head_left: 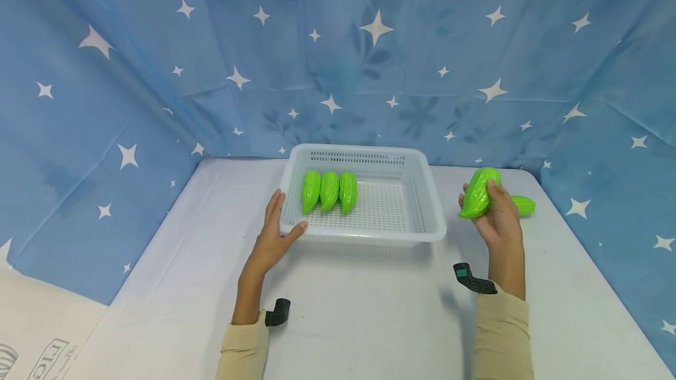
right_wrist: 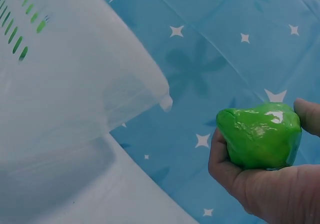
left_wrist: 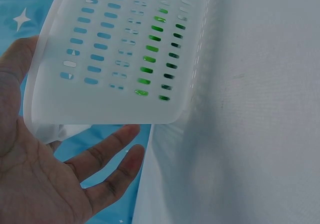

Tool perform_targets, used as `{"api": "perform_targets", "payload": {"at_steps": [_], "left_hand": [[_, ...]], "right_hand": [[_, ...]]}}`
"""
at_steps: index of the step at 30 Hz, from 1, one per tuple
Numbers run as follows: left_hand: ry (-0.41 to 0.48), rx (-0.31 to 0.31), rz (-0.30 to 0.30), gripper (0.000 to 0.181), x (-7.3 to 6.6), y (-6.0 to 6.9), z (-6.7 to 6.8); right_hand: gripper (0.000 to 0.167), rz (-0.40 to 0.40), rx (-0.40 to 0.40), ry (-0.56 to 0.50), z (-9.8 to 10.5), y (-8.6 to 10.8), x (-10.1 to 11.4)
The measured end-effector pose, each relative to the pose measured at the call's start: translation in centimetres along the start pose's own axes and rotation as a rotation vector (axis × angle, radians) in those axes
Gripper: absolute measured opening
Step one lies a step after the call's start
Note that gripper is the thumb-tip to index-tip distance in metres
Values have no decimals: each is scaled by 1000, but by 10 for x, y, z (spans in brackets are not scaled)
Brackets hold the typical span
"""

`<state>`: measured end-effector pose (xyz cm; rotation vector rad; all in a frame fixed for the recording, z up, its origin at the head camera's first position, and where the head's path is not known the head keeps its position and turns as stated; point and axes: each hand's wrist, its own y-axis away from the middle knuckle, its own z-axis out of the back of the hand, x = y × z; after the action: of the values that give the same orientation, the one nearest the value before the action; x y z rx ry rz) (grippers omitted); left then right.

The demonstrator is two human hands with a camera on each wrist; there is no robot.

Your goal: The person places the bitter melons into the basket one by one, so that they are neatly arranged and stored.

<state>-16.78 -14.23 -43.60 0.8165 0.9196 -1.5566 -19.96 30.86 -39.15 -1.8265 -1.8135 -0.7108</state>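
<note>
My right hand [head_left: 499,219] grips a glossy bright green bitter melon [head_left: 479,193], raised right of a white perforated basket [head_left: 364,238]. The right wrist view shows the held melon [right_wrist: 260,136] between thumb and fingers, with its tip towards the camera. Another green melon [head_left: 524,205] lies on the table just beyond that hand, partly hidden by it. Three similar melons [head_left: 330,191] lie side by side in the basket's left part. At the basket's front left corner, my left hand [head_left: 271,245] rests its thumb on the rim, with its straight fingers along the left side.
The basket stands on a white-covered table [head_left: 359,309], near its back edge. A blue star-patterned cloth [head_left: 338,75] hangs behind and at both sides. Printed pale material [head_left: 42,321] shows at the lower left. A dark wrist device sits on each forearm.
</note>
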Motion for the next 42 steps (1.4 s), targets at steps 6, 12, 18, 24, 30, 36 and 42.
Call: {"api": "perform_targets", "payload": {"at_steps": [6,12,18,24,30,36,42], "left_hand": [[-8,-2,5,92,0,-1,0],[-17,-2,7,91,0,-3,0],[-14,-4,11,92,-1,-3,0],[-10,0,5,92,-2,-2,1],[-4,3,14,92,-1,-1,1],[-9,4,18,92,0,-1,1],[-11,2,15,92,1,-1,0]], "right_hand": [[70,-5,37,71,-14,-7,-2],[71,-47,25,104,-36,-18,-5],[75,-130,-11,208,-66,-31,-8],[81,-204,-81,399,-92,-46,-20],[82,-283,-117,536,-103,-61,-40],[77,-406,-181,577,-105,-76,-58],[72,-470,-223,621,-108,-89,-72]]}}
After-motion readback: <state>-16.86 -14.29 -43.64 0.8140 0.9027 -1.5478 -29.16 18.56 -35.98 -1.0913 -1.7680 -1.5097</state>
